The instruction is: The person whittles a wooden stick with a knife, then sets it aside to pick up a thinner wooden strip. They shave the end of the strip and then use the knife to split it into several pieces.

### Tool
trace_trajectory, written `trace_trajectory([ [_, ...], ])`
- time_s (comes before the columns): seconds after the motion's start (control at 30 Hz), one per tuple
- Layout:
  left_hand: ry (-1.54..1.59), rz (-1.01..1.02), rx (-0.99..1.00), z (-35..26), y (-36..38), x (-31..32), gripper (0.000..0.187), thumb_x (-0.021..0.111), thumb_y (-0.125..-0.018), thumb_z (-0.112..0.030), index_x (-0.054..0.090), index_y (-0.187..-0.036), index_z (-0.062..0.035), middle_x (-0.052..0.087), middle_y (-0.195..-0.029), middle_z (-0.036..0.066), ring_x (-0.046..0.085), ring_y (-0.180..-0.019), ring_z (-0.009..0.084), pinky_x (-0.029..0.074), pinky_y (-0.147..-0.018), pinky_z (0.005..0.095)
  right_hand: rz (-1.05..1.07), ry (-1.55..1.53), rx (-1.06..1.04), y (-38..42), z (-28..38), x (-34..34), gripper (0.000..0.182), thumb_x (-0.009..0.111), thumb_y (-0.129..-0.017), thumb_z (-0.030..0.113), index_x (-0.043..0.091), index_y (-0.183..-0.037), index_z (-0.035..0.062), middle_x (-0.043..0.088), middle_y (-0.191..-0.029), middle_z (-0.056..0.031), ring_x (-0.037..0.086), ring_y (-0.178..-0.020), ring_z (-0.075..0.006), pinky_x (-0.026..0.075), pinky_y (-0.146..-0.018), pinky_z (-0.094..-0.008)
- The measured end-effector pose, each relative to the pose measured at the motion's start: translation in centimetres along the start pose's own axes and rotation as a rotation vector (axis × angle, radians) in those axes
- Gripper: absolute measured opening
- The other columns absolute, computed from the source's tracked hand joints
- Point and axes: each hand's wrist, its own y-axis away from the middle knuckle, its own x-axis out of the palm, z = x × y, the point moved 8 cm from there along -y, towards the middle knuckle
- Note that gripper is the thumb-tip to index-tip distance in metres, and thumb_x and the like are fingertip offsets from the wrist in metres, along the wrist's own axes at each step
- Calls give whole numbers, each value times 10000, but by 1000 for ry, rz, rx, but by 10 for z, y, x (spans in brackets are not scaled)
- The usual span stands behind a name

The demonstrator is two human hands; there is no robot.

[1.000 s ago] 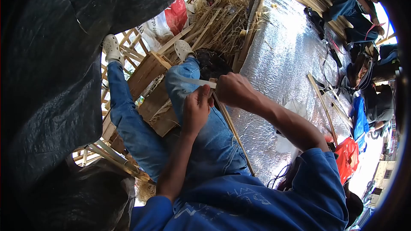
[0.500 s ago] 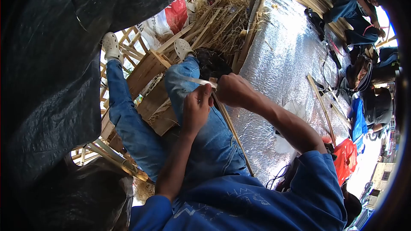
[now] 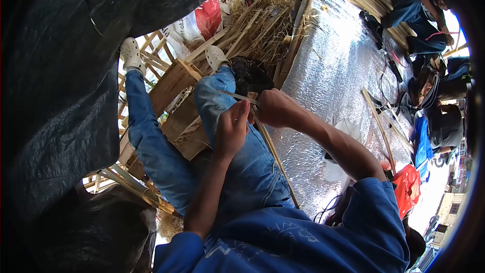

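Note:
My right hand (image 3: 275,107) is closed in a fist at the handle end of a knife. The knife's narrow blade (image 3: 233,95) points left over my raised knee. Close beside it my left hand (image 3: 233,127) is closed, its thumb up against the blade. A long thin bamboo strip (image 3: 275,156) runs from between my hands down along my thigh toward my waist. My left fingers are around its upper end, partly hidden by the thumb.
Silver foil sheeting (image 3: 323,76) spreads to the right, with a loose bamboo stick (image 3: 379,126) on it. Split bamboo and straw (image 3: 262,20) lie ahead, beside a wooden block (image 3: 172,86). Black plastic sheeting (image 3: 60,96) hangs at left. Another person (image 3: 417,15) sits at far right.
The blade has tilted slightly, from bright and shiny to darker and thinner-looking. My left hand has shifted very little; my right hand stays almost in place.

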Motion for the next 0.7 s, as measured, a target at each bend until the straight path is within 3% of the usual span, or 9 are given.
trace_trajectory([
  [0.23,-136,-54,9,-3,-2,-4,481,431,-1002,-406,575,-737,-32,488,-534,-18,430,-460,28,326,-439,202,-61,-16,-34,12,12,-14,224,520,-778,88,652,-674,-60,594,-586,-226,630,-530,-322,501,-528,-412],
  [0.4,-48,-54,-54,0,-4,-3,494,430,-998,-425,586,-747,-29,501,-537,-12,435,-452,31,326,-426,206,-132,41,-59,12,17,-26,218,507,-774,68,652,-665,-54,594,-587,-229,631,-527,-322,501,-521,-415],
  [0.47,-26,-37,-77,3,-3,-1,494,434,-995,-430,603,-765,-27,504,-542,-10,437,-455,30,323,-424,207,-15,13,14,17,13,-21,202,547,-790,113,684,-769,-34,646,-658,-197,679,-657,-318,531,-597,-401],
  [0.7,-33,-39,-39,8,-5,-2,481,457,-982,-444,655,-860,-24,507,-566,-11,422,-454,31,319,-410,212,90,85,50,8,4,-8,166,582,-766,109,692,-801,-10,659,-728,-209,677,-703,-341,528,-606,-411],
])
